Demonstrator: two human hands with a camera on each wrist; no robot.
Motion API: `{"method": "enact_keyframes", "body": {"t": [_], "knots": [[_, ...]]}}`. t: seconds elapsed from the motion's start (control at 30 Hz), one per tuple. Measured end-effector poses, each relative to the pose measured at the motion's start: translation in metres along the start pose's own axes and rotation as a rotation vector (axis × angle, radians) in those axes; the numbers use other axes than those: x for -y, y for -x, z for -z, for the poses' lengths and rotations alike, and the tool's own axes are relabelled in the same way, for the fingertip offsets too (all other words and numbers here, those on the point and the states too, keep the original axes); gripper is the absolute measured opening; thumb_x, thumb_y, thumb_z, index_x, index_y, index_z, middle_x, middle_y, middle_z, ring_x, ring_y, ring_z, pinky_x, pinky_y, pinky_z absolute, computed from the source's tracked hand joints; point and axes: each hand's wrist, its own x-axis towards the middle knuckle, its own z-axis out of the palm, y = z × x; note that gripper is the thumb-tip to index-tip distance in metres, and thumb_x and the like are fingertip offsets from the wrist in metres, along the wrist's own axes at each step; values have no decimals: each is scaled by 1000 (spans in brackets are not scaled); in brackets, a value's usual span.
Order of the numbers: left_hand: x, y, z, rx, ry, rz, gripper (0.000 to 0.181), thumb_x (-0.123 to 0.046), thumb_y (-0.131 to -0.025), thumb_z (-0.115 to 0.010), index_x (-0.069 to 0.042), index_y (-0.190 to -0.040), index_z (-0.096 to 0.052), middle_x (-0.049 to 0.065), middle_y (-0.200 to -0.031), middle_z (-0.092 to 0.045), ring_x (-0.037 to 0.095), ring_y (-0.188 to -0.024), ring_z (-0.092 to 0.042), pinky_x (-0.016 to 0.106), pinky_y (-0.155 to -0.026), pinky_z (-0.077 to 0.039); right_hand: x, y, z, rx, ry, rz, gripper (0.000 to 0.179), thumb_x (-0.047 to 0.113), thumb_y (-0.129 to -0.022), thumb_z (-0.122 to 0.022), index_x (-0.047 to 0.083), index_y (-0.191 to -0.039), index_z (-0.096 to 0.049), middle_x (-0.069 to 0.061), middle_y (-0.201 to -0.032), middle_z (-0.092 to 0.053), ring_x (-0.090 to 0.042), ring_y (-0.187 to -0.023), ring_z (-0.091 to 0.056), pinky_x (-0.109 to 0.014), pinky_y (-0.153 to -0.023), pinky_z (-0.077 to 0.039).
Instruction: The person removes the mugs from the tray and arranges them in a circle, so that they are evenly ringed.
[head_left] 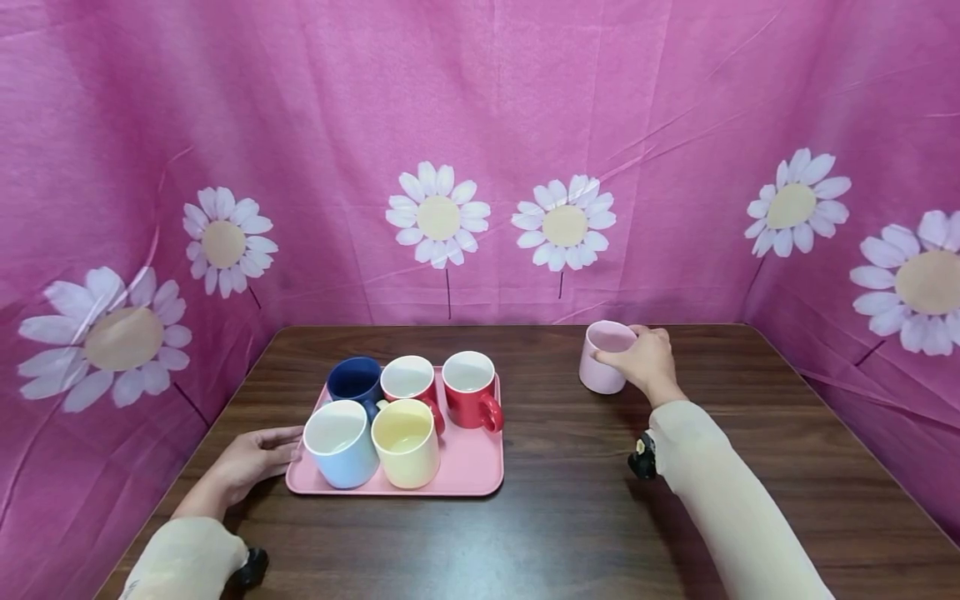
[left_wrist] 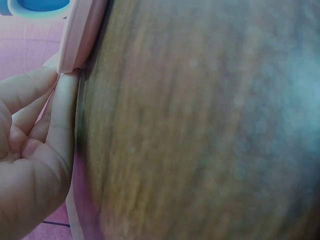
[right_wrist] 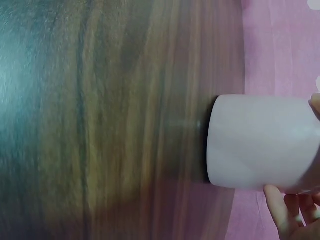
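My right hand (head_left: 643, 360) grips a pale pink mug (right_wrist: 260, 142) from its right side, with the thumb over the rim. This mug is upright near the table's far edge. At the left, my left hand (head_left: 251, 462) holds the left rim of a pink tray (head_left: 472, 467), its fingertips above and beneath the edge in the left wrist view. Several mugs stand on the tray: a navy mug (head_left: 355, 379), two red mugs with white insides, the right one (head_left: 467, 404) with its handle toward me, a light blue mug (head_left: 345, 454) and a pale yellow mug (head_left: 408, 454).
The dark wooden table (head_left: 555, 517) runs back to a pink curtain (head_left: 495, 100) printed with daisies, which also closes off both sides. Bare wood separates the tray from the pale pink mug.
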Motion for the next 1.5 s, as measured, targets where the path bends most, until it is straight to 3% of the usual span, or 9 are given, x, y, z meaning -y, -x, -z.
{"method": "enact_keyframes", "body": {"t": [0.77, 1.23, 1.5], "knots": [[-1, 1, -1, -13, 26, 13, 56, 3, -90, -62, 21, -134, -34, 25, -121, -58, 11, -92, -63, 33, -82, -54, 1, 6, -11, -85, -88, -35, 89, 48, -67, -81, -7, -130, -50, -29, -120, -43, -42, -108, -45, -53, -89, -43], [1, 0, 1, 2, 16, 2, 55, 2, -90, -61, 22, -134, -33, 24, -122, -58, 10, -92, -63, 32, -82, -54, 3, 17, 11, 10, -122, 15, 103, 52, -71, -78, -4, -144, -31, -31, -125, -42, -44, -115, -40, -57, -96, -37], [0, -1, 1, -5, 15, 9, 56, 1, -90, -62, 21, -134, -34, 25, -122, -57, 11, -92, -63, 32, -82, -54, 10, 27, 22, 86, -65, 54, 103, 57, -76, -71, -6, -144, -27, -36, -133, -35, -47, -120, -36, -61, -97, -35]]}}
